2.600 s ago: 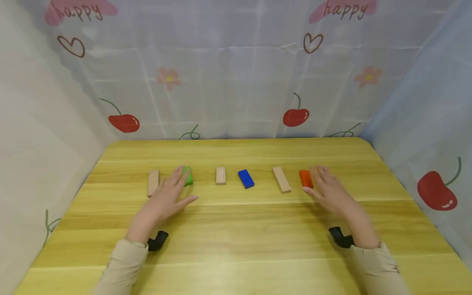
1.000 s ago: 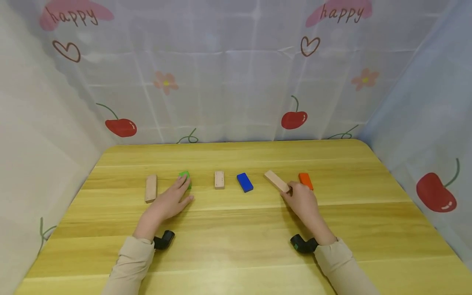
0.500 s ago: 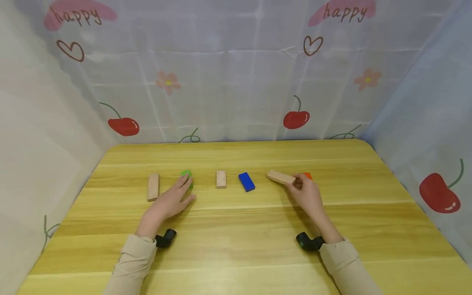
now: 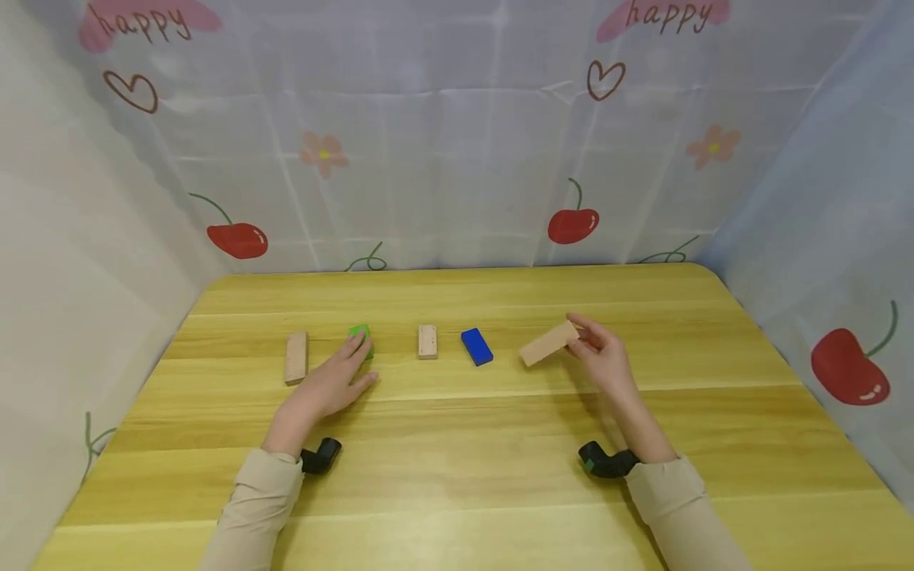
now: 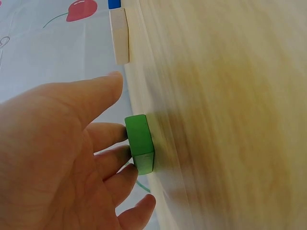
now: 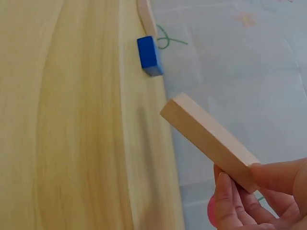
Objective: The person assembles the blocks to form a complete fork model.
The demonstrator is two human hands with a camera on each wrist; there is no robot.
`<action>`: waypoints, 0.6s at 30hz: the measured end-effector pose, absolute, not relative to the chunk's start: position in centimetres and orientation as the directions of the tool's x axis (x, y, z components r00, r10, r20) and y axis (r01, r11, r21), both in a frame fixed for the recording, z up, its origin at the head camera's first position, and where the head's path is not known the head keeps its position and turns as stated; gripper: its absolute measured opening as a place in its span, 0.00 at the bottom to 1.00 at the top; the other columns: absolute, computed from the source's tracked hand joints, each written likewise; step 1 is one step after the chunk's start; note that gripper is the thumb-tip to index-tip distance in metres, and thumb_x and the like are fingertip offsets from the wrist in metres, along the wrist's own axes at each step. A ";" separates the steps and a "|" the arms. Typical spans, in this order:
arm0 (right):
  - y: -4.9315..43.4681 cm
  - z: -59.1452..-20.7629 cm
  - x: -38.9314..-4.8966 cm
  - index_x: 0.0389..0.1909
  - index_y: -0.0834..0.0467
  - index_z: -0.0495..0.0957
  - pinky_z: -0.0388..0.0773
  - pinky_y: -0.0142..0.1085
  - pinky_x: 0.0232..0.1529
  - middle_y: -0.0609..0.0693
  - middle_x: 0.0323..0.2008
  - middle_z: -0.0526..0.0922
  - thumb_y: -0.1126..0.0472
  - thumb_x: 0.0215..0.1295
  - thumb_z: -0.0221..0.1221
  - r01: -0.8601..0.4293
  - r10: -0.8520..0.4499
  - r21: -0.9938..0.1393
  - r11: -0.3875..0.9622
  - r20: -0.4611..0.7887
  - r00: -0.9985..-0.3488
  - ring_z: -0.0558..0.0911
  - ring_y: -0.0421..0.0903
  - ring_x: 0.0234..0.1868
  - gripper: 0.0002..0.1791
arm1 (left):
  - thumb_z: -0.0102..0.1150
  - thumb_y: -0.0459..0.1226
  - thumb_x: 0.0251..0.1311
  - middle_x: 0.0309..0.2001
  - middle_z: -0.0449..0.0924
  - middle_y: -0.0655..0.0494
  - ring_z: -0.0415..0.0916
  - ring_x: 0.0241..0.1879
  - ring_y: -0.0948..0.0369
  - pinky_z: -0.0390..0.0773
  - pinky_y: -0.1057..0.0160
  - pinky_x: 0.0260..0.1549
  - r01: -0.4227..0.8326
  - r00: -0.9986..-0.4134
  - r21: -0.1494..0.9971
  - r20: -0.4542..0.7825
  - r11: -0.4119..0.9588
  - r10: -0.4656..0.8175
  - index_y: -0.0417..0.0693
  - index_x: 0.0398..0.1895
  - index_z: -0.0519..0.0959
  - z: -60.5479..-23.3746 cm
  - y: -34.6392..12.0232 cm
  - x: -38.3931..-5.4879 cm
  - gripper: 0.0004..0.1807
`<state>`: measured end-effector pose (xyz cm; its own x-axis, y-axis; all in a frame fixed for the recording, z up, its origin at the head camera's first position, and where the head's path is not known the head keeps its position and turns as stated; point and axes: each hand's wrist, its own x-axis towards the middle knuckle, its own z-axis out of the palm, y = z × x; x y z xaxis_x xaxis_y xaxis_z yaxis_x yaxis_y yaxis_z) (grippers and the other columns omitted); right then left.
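My right hand [image 4: 605, 361] pinches one end of a long plain wooden block [image 4: 548, 343] between thumb and fingers. In the right wrist view that wooden block [image 6: 208, 139] is raised off the table and slants, its free end pointing toward the blue block [image 6: 149, 56]. On the left, the fingertips of my left hand [image 4: 324, 390] rest on a green block [image 4: 362, 331]. The left wrist view has the green block [image 5: 140, 143] touched by the fingers, with the thumb standing apart from it. The orange block is hidden behind my right hand.
A short wooden block [image 4: 427, 342] and the blue block lie mid-table. A longer wooden block [image 4: 296, 358] lies left of my left hand. Behind the wooden table [image 4: 457, 460] hangs a printed curtain [image 4: 443, 174]. Black wrist cameras [image 4: 607, 461] sit on both wrists.
My right hand has moved from beside the orange block, gripped the long wooden block, lifted it and turned it. The left hand has stayed on the green block over the last second.
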<state>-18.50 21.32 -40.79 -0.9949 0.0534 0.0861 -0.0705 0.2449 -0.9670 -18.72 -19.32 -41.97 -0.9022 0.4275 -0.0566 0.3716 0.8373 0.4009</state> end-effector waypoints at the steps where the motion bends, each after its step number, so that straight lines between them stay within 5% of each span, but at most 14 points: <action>1: 21.2 -40.7 -18.4 0.63 0.68 0.67 0.76 0.39 0.49 0.67 0.49 0.73 0.72 0.68 0.51 -0.066 0.040 -0.977 0.204 0.075 -0.996 0.78 0.48 0.46 0.22 | 0.47 0.44 0.70 0.72 0.40 0.38 0.39 0.69 0.45 0.54 0.44 0.61 0.372 -0.902 0.399 -0.058 0.838 0.428 0.33 0.71 0.49 -42.0 -19.3 -18.7 0.35; 5: 20.7 -40.3 -18.0 0.60 0.70 0.68 0.75 0.42 0.49 0.61 0.44 0.77 0.68 0.69 0.52 -0.018 -0.024 -0.992 0.123 0.015 -1.000 0.79 0.40 0.40 0.20 | 0.47 0.44 0.70 0.72 0.39 0.39 0.39 0.69 0.45 0.54 0.43 0.61 0.368 -0.901 0.398 -0.070 0.840 0.428 0.34 0.71 0.48 -42.1 -19.4 -18.7 0.36; 18: 17.4 -41.2 -17.6 0.55 0.73 0.72 0.76 0.45 0.47 0.53 0.37 0.80 0.69 0.68 0.53 0.038 -0.186 -0.993 0.113 -0.059 -0.981 0.79 0.42 0.37 0.17 | 0.46 0.45 0.70 0.72 0.37 0.39 0.37 0.70 0.45 0.52 0.43 0.62 0.362 -0.897 0.404 -0.093 0.840 0.432 0.34 0.72 0.47 -41.8 -19.4 -19.1 0.36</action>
<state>-17.58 17.40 -41.22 -0.9808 -0.1858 -0.0589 0.0382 0.1131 -0.9928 -19.13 -19.43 -41.82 -0.8971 0.4319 -0.0933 0.3624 0.8399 0.4040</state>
